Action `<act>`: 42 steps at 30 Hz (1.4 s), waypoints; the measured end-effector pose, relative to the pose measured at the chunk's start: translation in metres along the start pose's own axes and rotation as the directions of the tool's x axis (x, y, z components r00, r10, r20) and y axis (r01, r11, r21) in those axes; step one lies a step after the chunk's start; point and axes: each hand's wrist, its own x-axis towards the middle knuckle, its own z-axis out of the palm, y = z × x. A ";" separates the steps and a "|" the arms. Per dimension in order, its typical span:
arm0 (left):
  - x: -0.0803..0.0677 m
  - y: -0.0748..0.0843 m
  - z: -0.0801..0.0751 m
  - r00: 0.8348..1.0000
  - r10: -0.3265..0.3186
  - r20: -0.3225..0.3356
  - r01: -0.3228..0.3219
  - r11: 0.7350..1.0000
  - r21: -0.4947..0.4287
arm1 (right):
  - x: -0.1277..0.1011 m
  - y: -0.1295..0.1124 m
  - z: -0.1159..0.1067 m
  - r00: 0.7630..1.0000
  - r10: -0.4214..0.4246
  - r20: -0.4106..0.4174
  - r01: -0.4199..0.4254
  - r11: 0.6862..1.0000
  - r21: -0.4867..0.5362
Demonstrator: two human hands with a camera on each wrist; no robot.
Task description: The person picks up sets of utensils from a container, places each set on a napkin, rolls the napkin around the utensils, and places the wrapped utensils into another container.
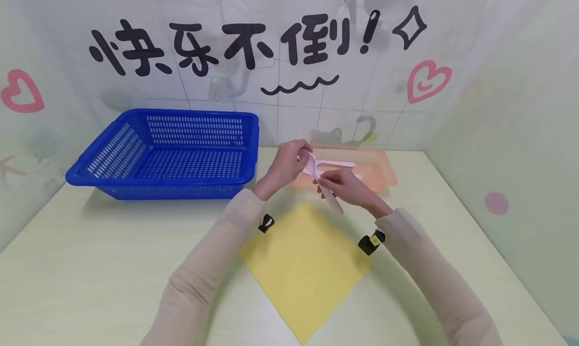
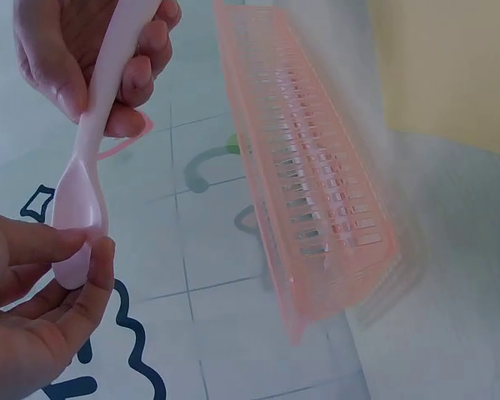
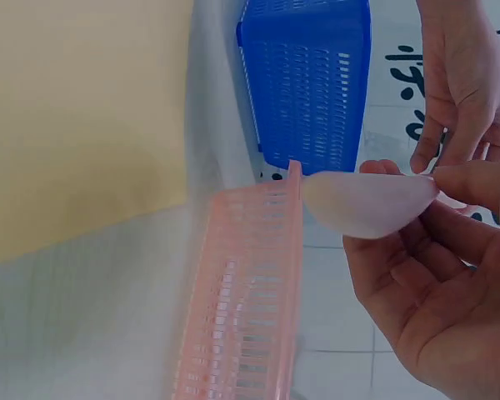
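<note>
Plainly, both hands share one thing: a pale pink plastic spoon held in the air above the table, just in front of the pink basket. The left hand has its thumb and fingertips pinched on the bowl end, which the left wrist view shows closely (the bowl sits between the thumb pad and the first fingers). The right hand has its fingers curled round the handle, with the handle's end jutting down toward the yellow cloth. A grip at each end keeps the spoon steady and lets either hand turn it, which looks like the reason for the two-handed hold.

Inside the pink basket lies at least one more white spoon, its handle stretching along the basket floor; the rest of the contents is hidden behind the hands. The yellow cloth is spread flat as a diamond directly under the forearms, close to the person. The blue basket stands to the left, just beside the pink one, with nothing visible in it. Behind everything rises a tiled wall with black lettering and pink hearts.
</note>
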 end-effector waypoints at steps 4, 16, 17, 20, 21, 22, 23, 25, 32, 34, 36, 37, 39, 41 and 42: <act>-0.006 -0.009 0.008 0.998 0.026 0.065 -0.028 0.999 0.036 | -0.007 0.006 0.009 0.997 0.054 0.061 -0.059 0.995 0.078; -0.027 -0.009 0.011 0.982 0.057 0.180 -0.081 0.989 0.127 | -0.015 0.013 0.031 0.975 0.155 0.162 -0.189 0.957 0.220; -0.028 -0.010 0.011 0.981 0.054 0.186 -0.080 0.987 0.137 | -0.015 0.013 0.032 0.972 0.165 0.165 -0.201 0.952 0.229; -0.033 -0.012 0.013 0.978 0.052 0.201 -0.090 0.979 0.183 | -0.015 0.013 0.036 0.966 0.190 0.177 -0.230 0.942 0.244; -0.034 -0.012 0.013 0.977 0.052 0.205 -0.093 0.976 0.199 | -0.015 0.012 0.037 0.963 0.200 0.179 -0.241 0.938 0.249; -0.036 -0.013 0.014 0.977 0.050 0.209 -0.096 0.971 0.217 | -0.015 0.012 0.038 0.961 0.211 0.181 -0.253 0.934 0.254; -0.037 -0.014 0.015 0.976 0.051 0.212 -0.102 0.966 0.237 | -0.015 0.013 0.039 0.958 0.219 0.184 -0.262 0.929 0.260; -0.040 -0.016 0.016 0.975 0.052 0.215 -0.110 0.956 0.270 | -0.016 0.012 0.041 0.951 0.240 0.194 -0.288 0.916 0.278; -0.047 -0.022 0.020 0.973 0.035 0.227 -0.110 0.940 0.323 | -0.015 0.017 0.045 0.924 0.330 0.195 -0.378 0.868 0.321; -0.048 -0.023 0.021 0.972 0.047 0.228 -0.120 0.942 0.314 | -0.014 0.018 0.045 0.917 0.351 0.188 -0.396 0.856 0.332; -0.049 -0.025 0.022 0.972 0.063 0.224 -0.129 0.947 0.293 | -0.012 0.018 0.047 0.912 0.365 0.187 -0.409 0.840 0.357; -0.050 -0.026 0.023 0.973 0.072 0.220 -0.134 0.951 0.279 | -0.011 0.018 0.047 0.910 0.370 0.187 -0.414 0.832 0.369; -0.053 -0.028 0.024 0.974 0.090 0.210 -0.143 0.957 0.252 | -0.009 0.019 0.049 0.906 0.380 0.189 -0.424 0.816 0.393; -0.056 -0.029 0.025 0.974 0.090 0.209 -0.140 0.961 0.239 | -0.007 0.020 0.050 0.901 0.390 0.189 -0.433 0.804 0.408; -0.058 -0.029 0.025 0.973 0.086 0.214 -0.137 0.961 0.239 | -0.006 0.020 0.051 0.899 0.395 0.190 -0.438 0.798 0.413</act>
